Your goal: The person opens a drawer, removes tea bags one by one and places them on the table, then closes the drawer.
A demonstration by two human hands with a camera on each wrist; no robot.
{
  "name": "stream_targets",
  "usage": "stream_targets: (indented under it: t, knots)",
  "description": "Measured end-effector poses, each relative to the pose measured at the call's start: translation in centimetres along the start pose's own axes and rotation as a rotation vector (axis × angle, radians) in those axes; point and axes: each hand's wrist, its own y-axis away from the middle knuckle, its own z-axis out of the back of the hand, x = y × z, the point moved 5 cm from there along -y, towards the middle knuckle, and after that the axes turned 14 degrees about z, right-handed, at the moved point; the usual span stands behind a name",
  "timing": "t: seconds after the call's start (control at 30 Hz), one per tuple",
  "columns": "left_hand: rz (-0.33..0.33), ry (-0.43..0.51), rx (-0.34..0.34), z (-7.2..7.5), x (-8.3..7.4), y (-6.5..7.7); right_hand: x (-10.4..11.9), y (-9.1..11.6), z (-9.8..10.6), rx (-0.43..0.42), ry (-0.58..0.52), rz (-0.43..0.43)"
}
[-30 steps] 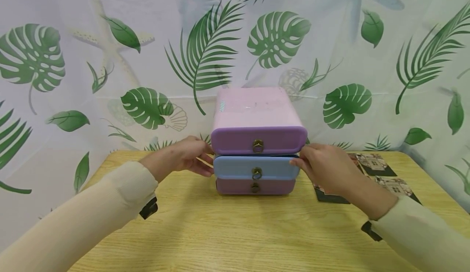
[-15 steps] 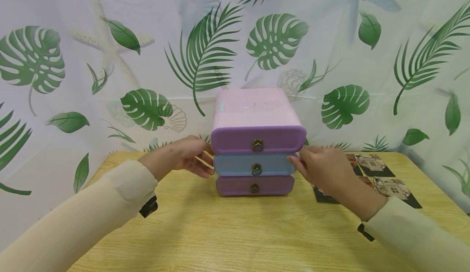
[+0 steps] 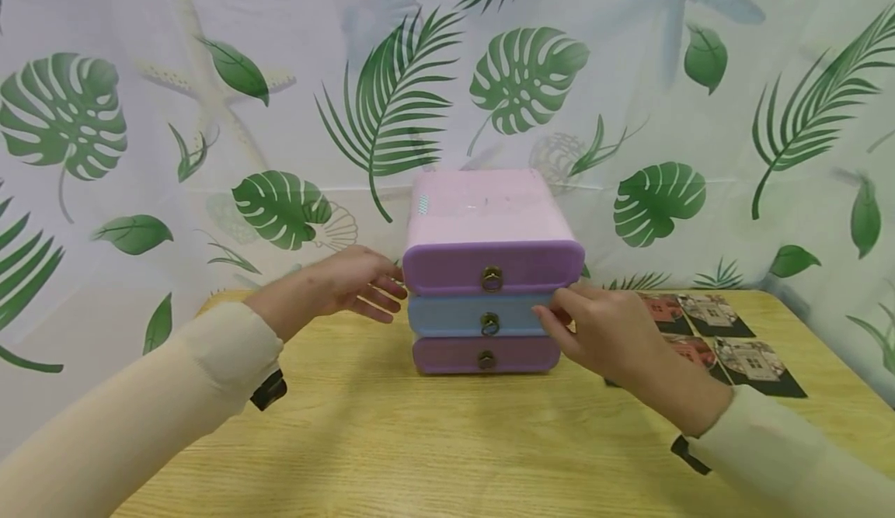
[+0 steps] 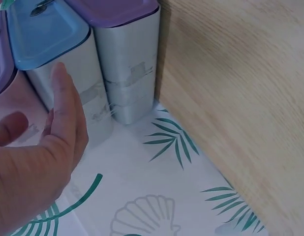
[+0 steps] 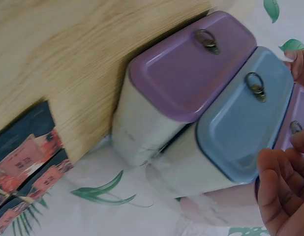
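Observation:
A small drawer cabinet with a pink top (image 3: 482, 203) stands at the table's middle. Its purple top drawer (image 3: 447, 269), blue middle drawer (image 3: 447, 316) and mauve bottom drawer (image 3: 454, 355) each carry a brass ring pull. All three fronts are closed in the head view. Beside the cabinet's left side is my left hand (image 3: 356, 281), fingers extended; the left wrist view shows the hand (image 4: 53, 142) close by the blue drawer's side. My right hand (image 3: 604, 332) has loosely bent fingers at the blue front's right end, and the right wrist view shows the fingers (image 5: 272, 191) holding nothing.
Several dark-edged picture cards (image 3: 751, 363) lie on the wooden table (image 3: 447, 448) right of the cabinet, partly behind my right hand. A white cloth with green leaves (image 3: 280, 114) hangs close behind the table.
The blue drawer has slid back until its front sits flush. My right hand has shifted left across its front, and my left hand has drawn slightly up and away from the side.

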Motion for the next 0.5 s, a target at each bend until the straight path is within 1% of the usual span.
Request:
stream_targets:
  t: [0.13,0.2,0.27,0.37,0.47,0.5]
  knots:
    - [-0.023,0.108,0.012,0.0,-1.0,0.4,0.4,-0.9,-0.1,-0.024,-0.039,-0.029]
    - [-0.023,0.168,0.014,-0.1,-1.5,0.6,0.5,-1.3,-0.2,-0.030,-0.036,-0.046]
    - [-0.029,0.196,0.007,-0.2,-2.1,0.8,0.6,-1.8,-0.5,-0.037,-0.042,-0.060]
    - [-0.031,0.182,-0.007,-0.4,-2.9,0.9,0.9,-2.5,-1.0,-0.044,-0.053,-0.079]
    - [-0.029,0.119,-0.008,-0.7,-3.6,0.9,1.1,-3.1,-1.5,-0.042,-0.093,-0.111]
    - [-0.032,0.099,-0.012,-0.7,-3.8,0.8,1.1,-3.3,-1.7,-0.036,-0.114,-0.135]
